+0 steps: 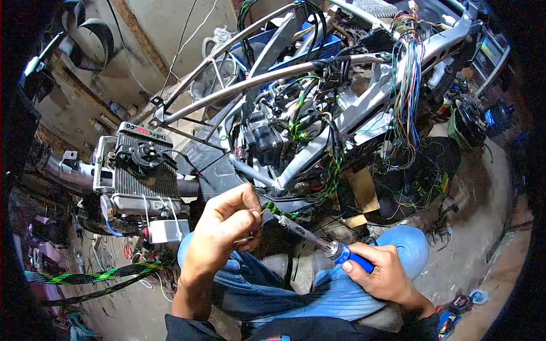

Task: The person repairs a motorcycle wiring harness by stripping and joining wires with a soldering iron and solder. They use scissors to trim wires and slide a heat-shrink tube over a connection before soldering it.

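My left hand is closed in a pinch on a thin wire, its fingertips beside a green-and-black braided harness. My right hand wraps round the blue handle of what looks like a soldering iron. The tool's slender shaft slants up and left, and its tip ends close to the wire and the braided sleeve. Both hands are over my knees in blue jeans. Just beyond them stands a bare motorcycle frame with wiring running through it.
A radiator with a white bottle stands at left. Thick braided cables cross the lower left. A bundle of coloured wires hangs from the frame, above more loose wires on the floor. A blue crate sits behind.
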Tool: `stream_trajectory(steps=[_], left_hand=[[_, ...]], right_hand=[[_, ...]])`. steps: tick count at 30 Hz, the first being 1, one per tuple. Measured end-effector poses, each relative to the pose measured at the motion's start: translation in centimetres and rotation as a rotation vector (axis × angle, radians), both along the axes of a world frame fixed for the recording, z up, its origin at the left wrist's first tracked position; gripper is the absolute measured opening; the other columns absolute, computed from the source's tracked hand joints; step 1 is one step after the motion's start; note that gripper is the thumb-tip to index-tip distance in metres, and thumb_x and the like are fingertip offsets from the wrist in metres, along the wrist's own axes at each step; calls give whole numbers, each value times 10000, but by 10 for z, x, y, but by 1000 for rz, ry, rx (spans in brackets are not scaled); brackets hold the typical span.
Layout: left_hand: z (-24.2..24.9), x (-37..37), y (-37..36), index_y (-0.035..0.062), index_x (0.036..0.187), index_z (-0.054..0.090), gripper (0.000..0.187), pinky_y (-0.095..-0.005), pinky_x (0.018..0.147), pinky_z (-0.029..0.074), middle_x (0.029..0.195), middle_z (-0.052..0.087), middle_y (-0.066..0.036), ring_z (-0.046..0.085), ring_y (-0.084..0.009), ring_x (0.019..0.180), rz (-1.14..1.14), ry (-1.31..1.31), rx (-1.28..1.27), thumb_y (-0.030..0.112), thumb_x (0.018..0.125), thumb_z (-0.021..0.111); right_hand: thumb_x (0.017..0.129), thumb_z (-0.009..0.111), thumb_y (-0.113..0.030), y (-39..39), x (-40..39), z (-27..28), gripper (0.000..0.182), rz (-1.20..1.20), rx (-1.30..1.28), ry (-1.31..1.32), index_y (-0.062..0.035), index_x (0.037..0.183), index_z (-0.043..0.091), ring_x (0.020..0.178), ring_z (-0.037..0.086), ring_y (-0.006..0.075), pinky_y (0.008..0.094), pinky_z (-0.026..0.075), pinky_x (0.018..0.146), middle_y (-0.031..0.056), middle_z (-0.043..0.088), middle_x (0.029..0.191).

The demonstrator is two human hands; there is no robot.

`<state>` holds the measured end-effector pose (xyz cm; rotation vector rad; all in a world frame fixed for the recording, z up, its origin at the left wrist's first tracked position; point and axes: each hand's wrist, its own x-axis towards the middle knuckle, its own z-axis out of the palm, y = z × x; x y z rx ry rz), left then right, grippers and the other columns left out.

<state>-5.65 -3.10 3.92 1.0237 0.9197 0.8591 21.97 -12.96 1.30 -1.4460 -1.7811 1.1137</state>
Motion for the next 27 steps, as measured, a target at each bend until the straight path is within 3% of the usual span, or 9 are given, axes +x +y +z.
stream_trajectory(steps=[27], left_hand=[[0, -1, 0, 49, 765, 443, 175, -250, 377, 277, 661, 384, -7, 372, -80, 438, 6, -14, -4, 147, 848, 563]], right_hand=[[922, 701, -252, 0, 1, 0, 262, 9, -23, 29, -4, 1005, 672, 548, 644, 249, 339, 468, 507, 137, 640, 678]])
